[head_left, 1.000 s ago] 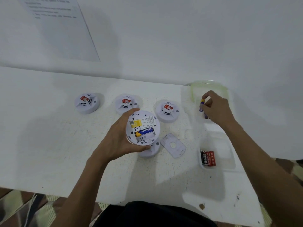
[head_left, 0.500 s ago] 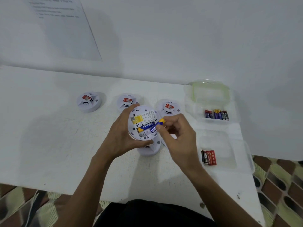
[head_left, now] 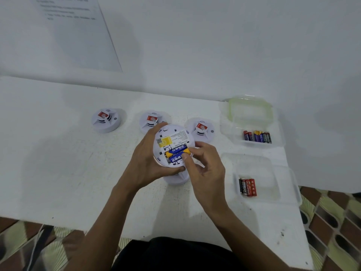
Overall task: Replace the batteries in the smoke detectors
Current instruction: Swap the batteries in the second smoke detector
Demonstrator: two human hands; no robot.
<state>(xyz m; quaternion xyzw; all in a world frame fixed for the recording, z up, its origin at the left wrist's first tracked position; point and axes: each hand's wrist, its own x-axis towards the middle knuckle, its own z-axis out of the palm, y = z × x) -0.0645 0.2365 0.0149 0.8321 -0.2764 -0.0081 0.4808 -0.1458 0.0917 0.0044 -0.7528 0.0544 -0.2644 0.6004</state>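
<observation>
White and round, the smoke detector (head_left: 172,136) lay back-up in the left hand (head_left: 144,165), whose fingers curled round its rim, just above the table (head_left: 58,173). The right hand (head_left: 205,171) pinched the end of the lower blue-and-yellow battery (head_left: 175,159), seated in the open compartment beside a second battery (head_left: 178,149).
</observation>
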